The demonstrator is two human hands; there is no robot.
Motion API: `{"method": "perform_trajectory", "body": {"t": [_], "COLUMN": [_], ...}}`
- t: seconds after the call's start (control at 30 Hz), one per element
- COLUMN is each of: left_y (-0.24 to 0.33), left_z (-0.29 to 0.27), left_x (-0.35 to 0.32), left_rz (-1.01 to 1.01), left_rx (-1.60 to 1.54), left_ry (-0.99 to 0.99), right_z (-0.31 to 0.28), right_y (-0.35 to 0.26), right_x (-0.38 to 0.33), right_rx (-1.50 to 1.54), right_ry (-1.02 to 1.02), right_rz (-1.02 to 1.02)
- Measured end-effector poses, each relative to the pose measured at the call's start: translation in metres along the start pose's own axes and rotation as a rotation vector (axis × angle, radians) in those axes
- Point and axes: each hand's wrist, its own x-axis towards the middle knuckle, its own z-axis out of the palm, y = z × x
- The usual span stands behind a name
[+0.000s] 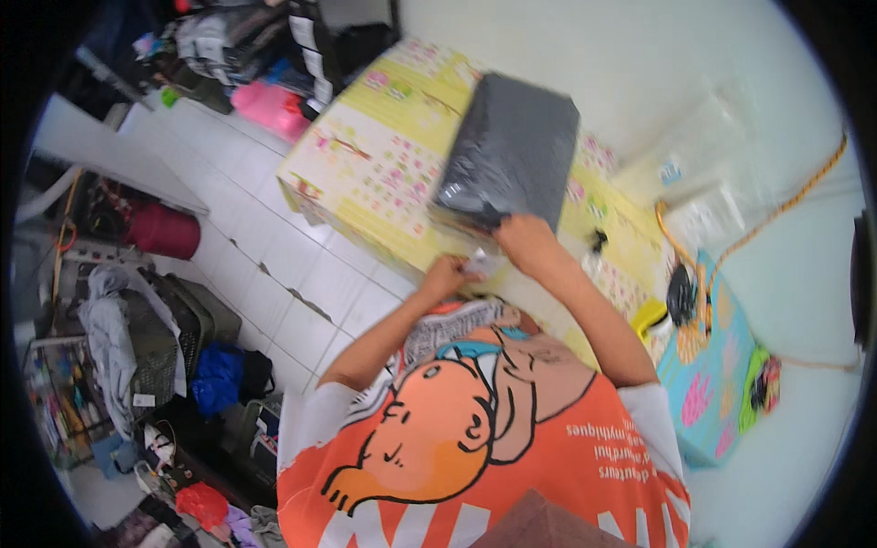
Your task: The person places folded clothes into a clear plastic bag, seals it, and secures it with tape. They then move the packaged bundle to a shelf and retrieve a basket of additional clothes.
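A dark grey, box-shaped package (516, 146) in shiny plastic lies on a table with a yellow flowered cover (365, 151). My right hand (530, 243) is closed on the near edge of its wrapping. Just left of it and closer to my body, my left hand (446, 277) is closed in a pinch on a small piece of clear plastic (480, 263). How far this clear piece reaches toward the package I cannot tell, as the area is slightly blurred.
Clear plastic bags (708, 215) lean by the wall on the right, beside an orange cord (786, 203). A turquoise patterned box (708, 402) stands right of me. Crates with clothes (151, 347) and a dark red bin (163, 228) stand on the white tiled floor (301, 283).
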Motion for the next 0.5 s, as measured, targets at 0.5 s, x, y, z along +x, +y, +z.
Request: {"method": "perform_trajectory", "body": {"t": [0.5], "left_y": [-0.027], "left_z": [0.014], "left_x": [0.038], "left_rz": [0.102], "left_rx": [0.02], "left_ry": [0.092], "right_z": [-0.003], "right_y": [0.003], "right_x": [0.011], "right_rx": [0.08], "right_ry": [0.188], "right_rz": [-0.095]}}
